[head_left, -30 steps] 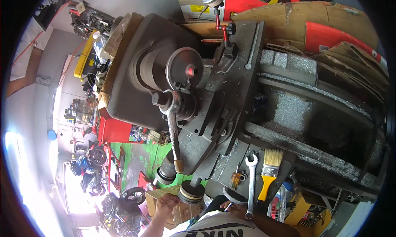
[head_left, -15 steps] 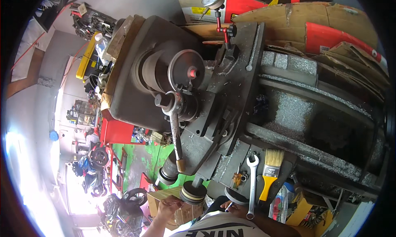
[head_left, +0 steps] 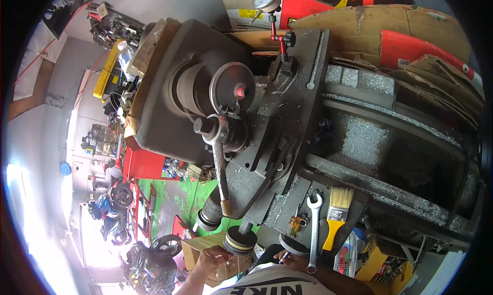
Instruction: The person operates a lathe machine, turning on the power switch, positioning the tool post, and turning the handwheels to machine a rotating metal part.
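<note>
Head view: left hand (head_left: pixel 213 258) fingers grip the round handwheel (head_left: pixel 240 240) at 6 o'clock, unchanged; right hand (head_left: pixel 292 259) fingers hidden, cannot tell.

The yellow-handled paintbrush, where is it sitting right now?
In the head view the paintbrush lies low and right of centre on the grey machine's ledge, just right of the silver spanner, bristles pointing away from the person.
</note>
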{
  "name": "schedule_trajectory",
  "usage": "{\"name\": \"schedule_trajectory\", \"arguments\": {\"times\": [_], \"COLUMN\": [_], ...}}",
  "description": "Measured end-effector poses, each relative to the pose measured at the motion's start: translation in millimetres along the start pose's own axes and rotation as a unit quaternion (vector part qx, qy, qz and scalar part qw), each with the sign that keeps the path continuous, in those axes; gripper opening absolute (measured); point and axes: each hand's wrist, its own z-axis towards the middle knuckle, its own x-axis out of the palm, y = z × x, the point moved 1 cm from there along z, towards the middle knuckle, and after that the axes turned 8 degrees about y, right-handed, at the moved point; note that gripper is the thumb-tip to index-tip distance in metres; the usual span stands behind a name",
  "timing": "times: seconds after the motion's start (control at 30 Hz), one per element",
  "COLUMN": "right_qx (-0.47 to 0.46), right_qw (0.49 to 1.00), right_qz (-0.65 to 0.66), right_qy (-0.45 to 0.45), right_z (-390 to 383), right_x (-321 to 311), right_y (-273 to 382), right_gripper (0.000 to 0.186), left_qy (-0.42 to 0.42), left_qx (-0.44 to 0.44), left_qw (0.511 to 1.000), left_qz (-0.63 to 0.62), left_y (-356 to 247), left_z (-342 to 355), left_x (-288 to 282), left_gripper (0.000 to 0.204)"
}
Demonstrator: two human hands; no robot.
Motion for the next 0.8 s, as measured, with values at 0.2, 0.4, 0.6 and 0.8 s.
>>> {"name": "schedule_trajectory", "arguments": {"times": [0.2, 0.4, 0.6, 0.8], "right_qx": [0.035, 0.050, 0.018, 0.057], "right_qw": [0.999, 0.998, 1.000, 0.998], "right_qz": [-0.041, -0.032, -0.014, -0.027], "right_qy": [0.000, 0.011, 0.012, -0.005], "right_z": [2, 12, 6, 14], "right_x": [-2, 0, 0, 2], "right_y": [-1, 17, 9, 14], "right_gripper": [0.013, 0.012, 0.011, 0.009], "left_qy": [0.013, 0.034, 0.044, 0.041], "left_qx": [-0.025, -0.007, -0.002, 0.010], "left_qw": [1.000, 0.999, 0.999, 0.999], "left_qz": [-0.013, -0.002, 0.020, 0.006], "left_y": [6, 10, 5, -6], "left_z": [1, 3, 6, 9], "left_x": [-1, -4, 2, 16], "left_gripper": [0.007, 0.008, 0.008, 0.012]}}
